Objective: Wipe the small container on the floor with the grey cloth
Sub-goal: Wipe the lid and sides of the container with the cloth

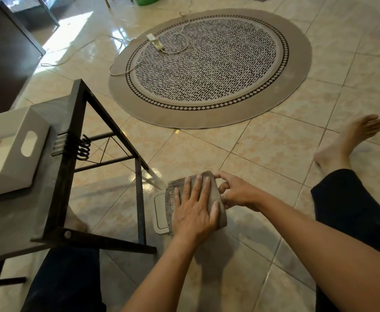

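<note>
1. Our left hand (194, 209) lies flat, fingers spread wide, pressing the folded grey terry cloth (209, 197).
2. Our right hand (236, 191), at three o'clock of the cloth, curls its fingers around the cloth's edge.
3. The small white lidded plastic container (161, 212) sits on the glossy beige tiled floor (263, 154), only its nine o'clock edge showing.
4. The container's far side is hidden under the cloth.

The left hand (195, 208) lies flat, palm down, its fingers (198, 183) spread and pointing away from the body, the forearm running up from the lower middle of the view. The right hand (236, 192) sits just beside it, fingers curled inward, seemingly pinching with thumb and fingertips. The right forearm stretches in from the lower right.
</note>
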`<move>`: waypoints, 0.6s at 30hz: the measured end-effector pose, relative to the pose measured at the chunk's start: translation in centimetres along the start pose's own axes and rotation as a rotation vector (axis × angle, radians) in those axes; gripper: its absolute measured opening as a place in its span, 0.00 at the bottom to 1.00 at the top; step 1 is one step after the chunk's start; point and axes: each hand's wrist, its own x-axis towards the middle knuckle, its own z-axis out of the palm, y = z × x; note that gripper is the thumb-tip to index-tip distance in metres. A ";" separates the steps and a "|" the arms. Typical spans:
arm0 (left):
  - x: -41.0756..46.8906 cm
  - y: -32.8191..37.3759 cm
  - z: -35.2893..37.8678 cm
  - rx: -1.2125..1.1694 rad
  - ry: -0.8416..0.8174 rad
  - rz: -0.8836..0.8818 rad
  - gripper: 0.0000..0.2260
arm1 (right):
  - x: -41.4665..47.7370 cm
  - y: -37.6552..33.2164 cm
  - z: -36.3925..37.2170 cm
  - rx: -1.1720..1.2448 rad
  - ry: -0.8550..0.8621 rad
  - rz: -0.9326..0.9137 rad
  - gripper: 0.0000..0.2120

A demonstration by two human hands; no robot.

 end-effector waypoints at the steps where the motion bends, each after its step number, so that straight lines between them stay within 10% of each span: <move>1: 0.3 -0.1 -0.1 -0.008 0.007 -0.040 0.31 | 0.2 0.0 0.0 0.003 0.005 0.000 0.31; 18: -1.2 0.0 -0.3 -0.018 -0.020 -0.094 0.29 | 0.7 0.1 0.5 0.007 0.023 0.013 0.29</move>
